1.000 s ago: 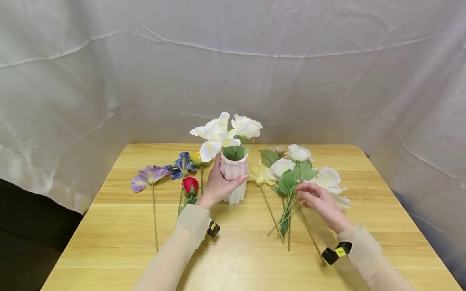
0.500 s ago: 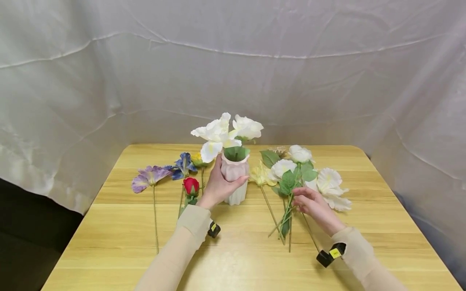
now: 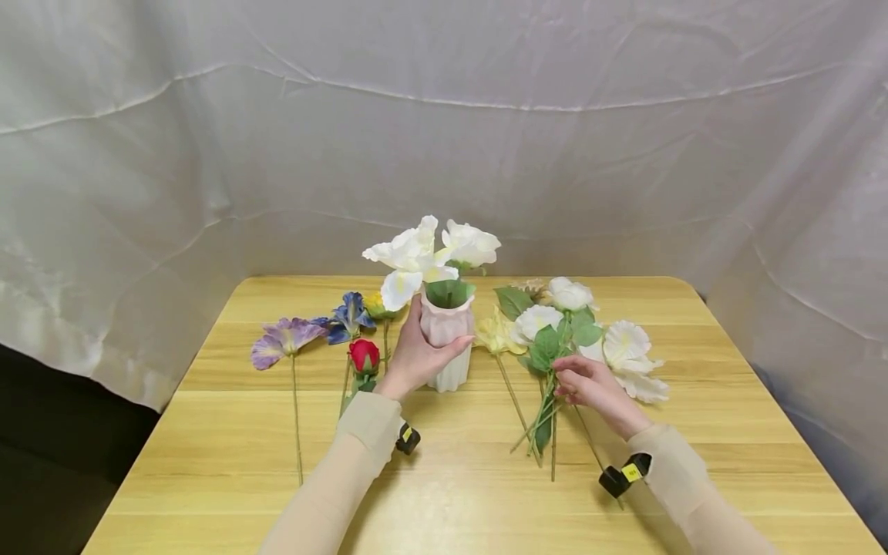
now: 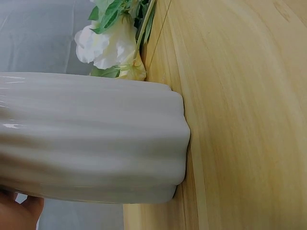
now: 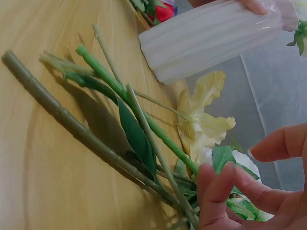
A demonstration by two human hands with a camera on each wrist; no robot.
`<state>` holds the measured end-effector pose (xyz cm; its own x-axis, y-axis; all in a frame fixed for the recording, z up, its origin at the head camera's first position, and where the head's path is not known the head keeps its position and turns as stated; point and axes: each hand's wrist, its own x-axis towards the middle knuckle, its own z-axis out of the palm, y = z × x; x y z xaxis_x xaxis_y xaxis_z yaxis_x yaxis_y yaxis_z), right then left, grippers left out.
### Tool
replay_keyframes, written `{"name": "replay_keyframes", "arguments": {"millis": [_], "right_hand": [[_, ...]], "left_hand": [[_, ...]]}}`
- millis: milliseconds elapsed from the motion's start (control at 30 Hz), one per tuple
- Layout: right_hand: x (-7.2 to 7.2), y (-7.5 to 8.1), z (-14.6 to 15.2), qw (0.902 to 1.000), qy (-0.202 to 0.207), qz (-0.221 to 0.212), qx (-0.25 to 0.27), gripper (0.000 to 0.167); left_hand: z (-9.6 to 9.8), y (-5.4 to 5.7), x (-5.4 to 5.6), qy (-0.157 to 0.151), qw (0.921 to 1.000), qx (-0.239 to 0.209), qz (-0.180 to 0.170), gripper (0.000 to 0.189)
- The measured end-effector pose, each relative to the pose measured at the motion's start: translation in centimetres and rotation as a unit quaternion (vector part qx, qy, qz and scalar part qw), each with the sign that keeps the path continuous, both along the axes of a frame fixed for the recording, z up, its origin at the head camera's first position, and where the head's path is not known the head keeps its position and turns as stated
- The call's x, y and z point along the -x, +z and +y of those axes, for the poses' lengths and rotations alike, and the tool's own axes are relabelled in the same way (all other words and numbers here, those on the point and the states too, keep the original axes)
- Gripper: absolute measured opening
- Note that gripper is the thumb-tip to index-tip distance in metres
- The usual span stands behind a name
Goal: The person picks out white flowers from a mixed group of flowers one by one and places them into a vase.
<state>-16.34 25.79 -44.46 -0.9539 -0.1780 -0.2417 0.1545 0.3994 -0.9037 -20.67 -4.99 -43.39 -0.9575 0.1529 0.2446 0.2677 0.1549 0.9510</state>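
Note:
My left hand (image 3: 423,358) grips the fluted white vase (image 3: 449,378), which stands upright on the table with a white iris (image 3: 409,258) and a white rose-like bloom (image 3: 472,243) in it. In the left wrist view the vase (image 4: 96,139) fills much of the picture, and only a bit of the hand (image 4: 19,211) shows. Over the right-hand pile, my right hand (image 3: 590,385) pinches the green stem of a white rose (image 3: 570,294), index finger raised off it. In the right wrist view this bright green stem (image 5: 163,136) passes behind the fingertips (image 5: 218,184).
Left of the vase lie a purple flower (image 3: 286,339), a blue iris (image 3: 349,316), a red rose (image 3: 364,354) and a yellow flower (image 3: 378,304). On the right lie a pale yellow flower (image 3: 498,333) and a large white flower (image 3: 631,358). Grey cloth (image 3: 444,154) hangs behind the table.
My right hand has moved slightly left and down along the stems, its fingers closing on the green stem. The left hand and vase have stayed in place.

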Motion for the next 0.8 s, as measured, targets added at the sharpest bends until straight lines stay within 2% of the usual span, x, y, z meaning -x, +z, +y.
{"name": "replay_keyframes", "arguments": {"millis": [267,400,633,800], "right_hand": [[0.10,0.02,0.23,0.9955,0.040,0.045,-0.073,0.042],[0.27,-0.19,0.21,0.9950,0.030,0.045,-0.084,0.039],[0.37,-0.26,0.08,0.9960,-0.039,0.060,-0.053,0.038],[0.19,-0.25,-0.26,0.9944,-0.097,0.043,0.002,0.044]], "left_hand": [[0.02,-0.02,0.00,-0.003,0.9999,-0.010,-0.002,0.081],[0.09,-0.10,0.05,-0.006,0.9999,-0.015,-0.002,0.082],[0.10,-0.01,-0.05,-0.001,0.9999,-0.010,0.002,0.084],[0.08,0.05,-0.08,0.000,1.0000,-0.006,-0.003,0.084]]}}
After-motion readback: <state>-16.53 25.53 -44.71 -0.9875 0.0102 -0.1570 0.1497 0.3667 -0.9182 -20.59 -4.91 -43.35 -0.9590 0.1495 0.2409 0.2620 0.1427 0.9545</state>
